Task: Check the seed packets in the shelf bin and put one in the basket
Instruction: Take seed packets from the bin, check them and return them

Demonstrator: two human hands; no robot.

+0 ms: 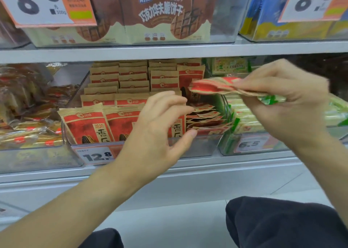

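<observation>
Holding: right hand [288, 101] grip pinches one seed packet [212, 86] above shelf bin [197, 146]
Left hand [160, 123]: grip released, fingers loose before packets in bin
Price tag [96, 156]: on bin front

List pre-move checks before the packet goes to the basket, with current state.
1. Right hand grips a packet: ok.
2. Packet is out of the bin: ok.
3. Left hand is free, fingers loose in front of the bin: ok.
4. Only one packet is held: cannot tell, blurred.
5. Basket is located: not ok, out of view.
6. Remaining packets stand upright at the bin front: ok.
</observation>
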